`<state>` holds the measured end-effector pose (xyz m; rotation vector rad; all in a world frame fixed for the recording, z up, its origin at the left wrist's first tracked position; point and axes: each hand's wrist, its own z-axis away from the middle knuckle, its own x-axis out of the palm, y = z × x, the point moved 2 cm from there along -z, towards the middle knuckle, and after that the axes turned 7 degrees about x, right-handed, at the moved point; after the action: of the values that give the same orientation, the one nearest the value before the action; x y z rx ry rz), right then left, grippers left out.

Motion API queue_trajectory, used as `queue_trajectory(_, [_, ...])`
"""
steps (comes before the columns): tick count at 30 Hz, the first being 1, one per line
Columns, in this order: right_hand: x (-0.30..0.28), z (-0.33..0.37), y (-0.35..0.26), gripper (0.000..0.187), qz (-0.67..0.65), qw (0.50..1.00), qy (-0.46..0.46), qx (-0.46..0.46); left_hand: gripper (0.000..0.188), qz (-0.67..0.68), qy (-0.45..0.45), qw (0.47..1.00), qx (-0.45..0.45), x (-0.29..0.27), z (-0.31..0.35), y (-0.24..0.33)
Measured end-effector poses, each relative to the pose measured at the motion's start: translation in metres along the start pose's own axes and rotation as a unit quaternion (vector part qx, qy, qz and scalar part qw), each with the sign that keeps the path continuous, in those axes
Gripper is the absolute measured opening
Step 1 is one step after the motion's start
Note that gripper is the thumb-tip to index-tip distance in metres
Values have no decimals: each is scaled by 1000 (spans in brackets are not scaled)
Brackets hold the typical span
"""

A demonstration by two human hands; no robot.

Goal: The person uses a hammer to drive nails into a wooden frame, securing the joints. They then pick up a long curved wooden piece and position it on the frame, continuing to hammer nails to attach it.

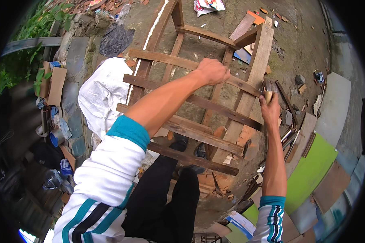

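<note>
A wooden frame (260, 67) of long beams and short legs lies before me, with several slats laid across it. My left hand (213, 72) is closed on a wooden slat (166, 58), the farthest of the crosswise slats, near its middle. My right hand (270, 107) grips the wooden handle of a hammer (268, 90) beside the right end of that same slat. The hammer's head is up against the outer side of the right beam. Another dark slat (223, 109) crosses the frame just nearer to me. What lies under my left palm is hidden.
A white cloth sack (103, 91) and a black plastic bag (117, 40) lie left of the frame. Green board (316, 162), grey panels and wood scraps line the right. A snack packet (207, 6) lies at the far side. My shoes (190, 168) stand under the near slats.
</note>
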<state>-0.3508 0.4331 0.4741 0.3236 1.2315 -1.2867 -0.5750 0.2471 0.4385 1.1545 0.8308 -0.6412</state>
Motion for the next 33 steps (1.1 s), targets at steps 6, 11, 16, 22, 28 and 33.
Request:
queue_trajectory(6, [4, -1, 0, 41, -4, 1000, 14, -26, 70, 15, -78, 995, -53, -4, -5, 0])
queue_trajectory(11, [2, 0, -12, 43, -26, 999, 16, 10, 90, -32, -128, 988, -86, -18, -16, 5])
queue_trajectory(16, [-1, -1, -11, 40, -35, 999, 3, 5, 90, -37, -107, 989, -93, -16, -17, 8])
queue_trajectory(22, [-9, 14, -12, 41, -101, 994, 45, -2, 89, -56, -100, 989, -93, -15, -17, 10])
queue_trajectory(28, [-36, 64, -36, 44, -280, 957, 39, 62, 87, -55, -70, 990, -106, -15, -15, 8])
queue_trajectory(33, [-30, 84, -39, 47, -218, 970, 106, -8, 87, -62, -78, 989, -112, -14, -17, 15])
